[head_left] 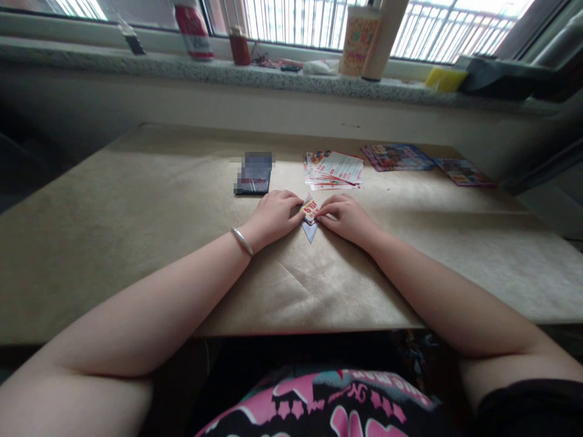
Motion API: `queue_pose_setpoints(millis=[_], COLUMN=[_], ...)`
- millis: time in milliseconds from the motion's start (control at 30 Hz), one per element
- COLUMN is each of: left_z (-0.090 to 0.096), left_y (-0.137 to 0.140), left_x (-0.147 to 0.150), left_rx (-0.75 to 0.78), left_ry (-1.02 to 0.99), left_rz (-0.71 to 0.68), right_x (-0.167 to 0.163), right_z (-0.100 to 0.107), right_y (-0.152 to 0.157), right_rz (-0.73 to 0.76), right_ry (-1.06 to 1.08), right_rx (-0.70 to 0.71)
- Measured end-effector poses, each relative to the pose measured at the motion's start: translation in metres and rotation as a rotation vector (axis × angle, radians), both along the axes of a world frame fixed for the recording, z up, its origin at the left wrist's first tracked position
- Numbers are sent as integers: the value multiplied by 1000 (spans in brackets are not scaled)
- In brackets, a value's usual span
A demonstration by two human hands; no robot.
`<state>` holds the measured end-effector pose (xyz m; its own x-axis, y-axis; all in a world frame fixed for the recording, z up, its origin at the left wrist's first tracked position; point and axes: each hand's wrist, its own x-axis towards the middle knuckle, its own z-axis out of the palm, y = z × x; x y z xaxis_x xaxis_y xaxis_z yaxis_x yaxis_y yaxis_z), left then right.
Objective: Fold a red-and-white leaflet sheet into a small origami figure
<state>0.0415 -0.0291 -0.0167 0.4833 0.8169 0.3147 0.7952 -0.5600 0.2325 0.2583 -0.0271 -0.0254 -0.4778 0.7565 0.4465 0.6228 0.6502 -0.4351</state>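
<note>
A small folded piece of printed paper (310, 209) lies on the table between my hands. It has a diamond shape, with red print on its upper part and a plain greyish point towards me. The fingertips of my left hand (279, 212), with a silver bangle at the wrist, pinch its left edge. On the opposite edge, the thumb and fingers of my right hand (342, 217) close on the paper. Just beyond it lies a fanned stack of printed leaflets (339, 168). A dark phone-like object (255, 173), partly pixelated, rests beyond my left hand.
Colourful printed sheets (396, 156) and another small pile (464, 172) lie at the table's back right. The beige table (136, 243) meets a wall under a stone windowsill (273, 76). On the sill stand a red and white bottle (194, 30), a patterned cup (359, 42) and a yellow object (445, 79).
</note>
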Motion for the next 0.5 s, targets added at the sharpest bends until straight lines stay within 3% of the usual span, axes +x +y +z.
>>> queue_pose_setpoints(millis=[367, 500], left_z=[-1, -2], left_y=[4, 5], left_x=[-2, -2], left_rx=[-78, -70], left_ry=[-143, -168], left_rz=[-11, -30], right_x=[1, 0], right_z=[-3, -2], right_y=[3, 3], right_rz=[29, -12], right_ry=[37, 137], right_rx=[-23, -110])
